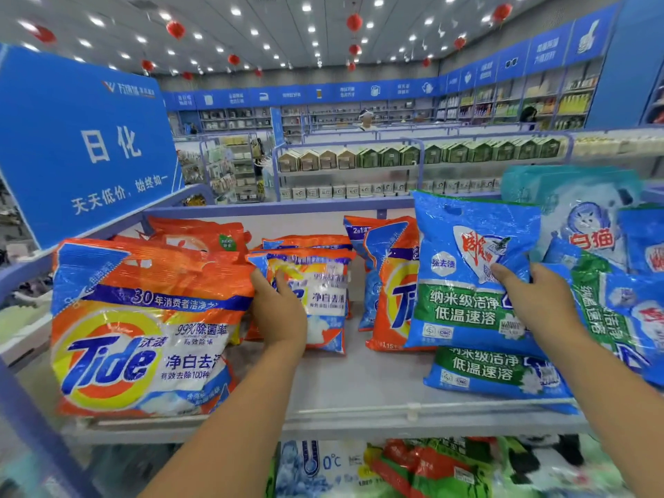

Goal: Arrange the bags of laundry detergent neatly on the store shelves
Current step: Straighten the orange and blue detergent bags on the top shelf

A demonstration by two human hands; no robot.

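Gripping small Tide bag [323, 300], left hand [278, 310] fingers [284, 278] curled.

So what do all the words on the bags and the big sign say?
"Tide", "30", "99%": big orange plastic detergent bag.
"日化": blue hanging sign.
"白猫": pale blue cat bag.
"低温速溶": blue-and-green bag held by the right hand.
"0°C": lower-shelf bag.
Far wall signs: too blurred.

A shop, plainly a supermarket: long shelving aisles [413, 163] stocked with rows of packaged goods, blue category signs [82, 138] printed in Chinese above them, detergent bags [140, 328] on an open shelf [359, 386], and red lanterns [354, 22] (hung from the spotlit ceiling).
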